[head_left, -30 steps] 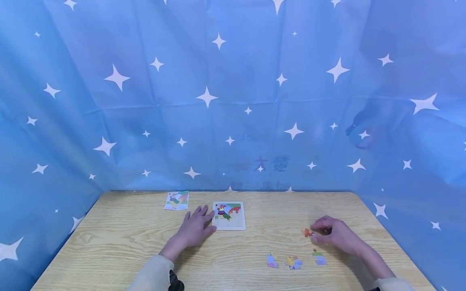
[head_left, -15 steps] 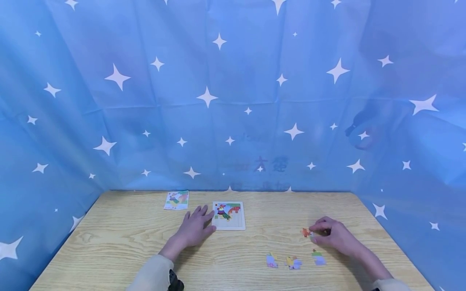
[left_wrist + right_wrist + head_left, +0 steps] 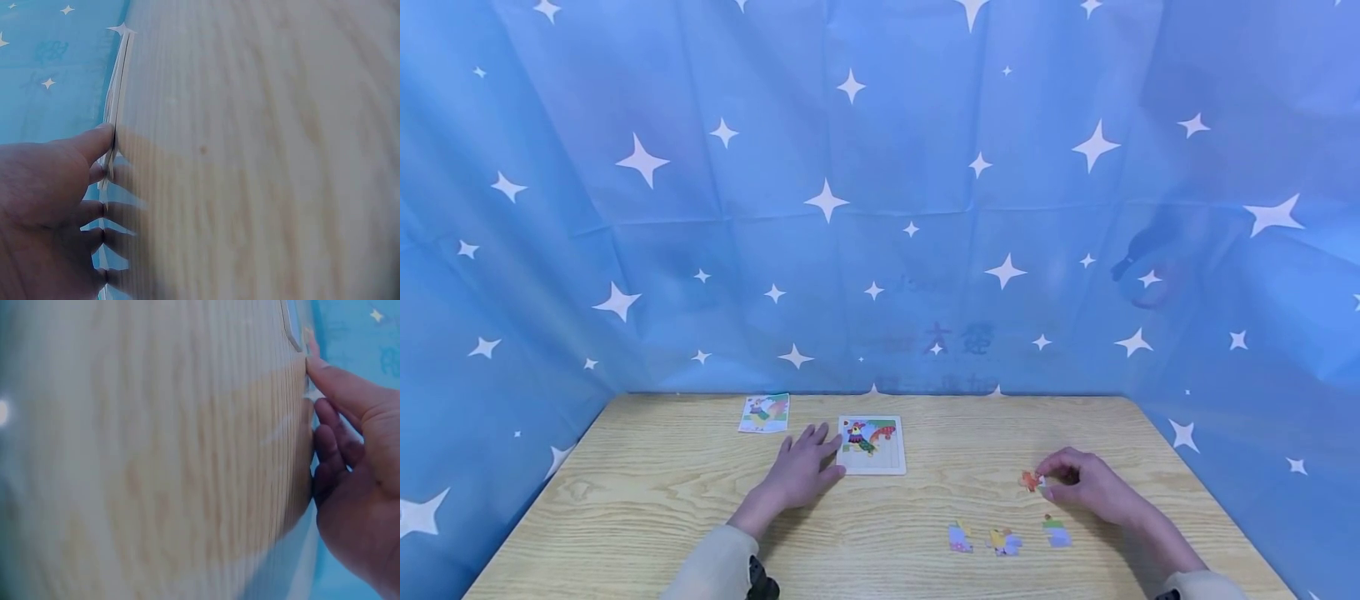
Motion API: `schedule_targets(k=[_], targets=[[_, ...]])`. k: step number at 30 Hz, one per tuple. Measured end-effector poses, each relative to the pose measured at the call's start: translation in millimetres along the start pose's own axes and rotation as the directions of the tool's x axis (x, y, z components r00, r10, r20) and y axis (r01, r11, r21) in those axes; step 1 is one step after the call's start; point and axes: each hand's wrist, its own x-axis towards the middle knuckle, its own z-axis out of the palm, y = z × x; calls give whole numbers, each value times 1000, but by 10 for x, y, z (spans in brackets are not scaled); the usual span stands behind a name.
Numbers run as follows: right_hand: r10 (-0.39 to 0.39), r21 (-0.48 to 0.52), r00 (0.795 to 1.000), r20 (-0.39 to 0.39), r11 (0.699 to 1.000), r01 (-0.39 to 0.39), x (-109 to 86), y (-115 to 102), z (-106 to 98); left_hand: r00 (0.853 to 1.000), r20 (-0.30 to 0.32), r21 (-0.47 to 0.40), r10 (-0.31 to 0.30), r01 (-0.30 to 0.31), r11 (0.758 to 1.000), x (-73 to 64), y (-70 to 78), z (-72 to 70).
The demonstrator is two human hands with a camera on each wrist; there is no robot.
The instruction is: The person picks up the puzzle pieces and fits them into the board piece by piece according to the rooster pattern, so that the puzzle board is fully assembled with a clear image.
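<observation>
My left hand [image 3: 801, 468] lies with spread, straight fingers on the table, its fingertips at the left edge of a white-framed puzzle board [image 3: 891, 468]. Part of a rooster picture fills the board's upper and left areas; its lower right is pale. In the left wrist view the thumb and fingers of the left hand [image 3: 44, 200] meet the board's edge. To the right, my right hand [image 3: 1090, 483] pinches an orange puzzle piece [image 3: 1028, 481] by its right side, between thumb and index finger, low over the table. In the right wrist view the piece is mostly hidden beyond the right hand [image 3: 369, 450].
Three loose puzzle pieces lie nearer the front: a purple-blue piece [image 3: 959, 537], a yellow-and-blue piece [image 3: 1005, 542] and a green-and-blue piece [image 3: 1057, 532]. A rooster picture card [image 3: 764, 413] is at the back left. Behind the wooden table [image 3: 647, 492] hangs a starry blue curtain [image 3: 880, 250].
The right hand has shifted slightly left, and the orange piece has moved and turned a little with it. The left hand and the board have stayed in place.
</observation>
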Motion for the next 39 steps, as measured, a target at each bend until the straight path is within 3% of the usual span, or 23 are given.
schedule_targets(k=[9,15,22,30,39], targets=[[90,43,996,-17,995,-89,33,-110,57,1000,21,-15,9,-9,1000,-48,52,-61],[111,53,992,-66,993,-107,115,-180,100,1000,25,-22,-1,1,1000,-54,109,-130],[130,48,987,-91,991,-126,302,-278,220,1000,17,-14,8,-8,1000,-49,55,-60],[114,65,990,-89,992,-108,530,-519,401,1000,-2,-5,16,-16,1000,-3,5,-1],[21,68,994,-106,998,-14,862,-806,683,1000,19,-9,-8,8,1000,-37,64,-67]])
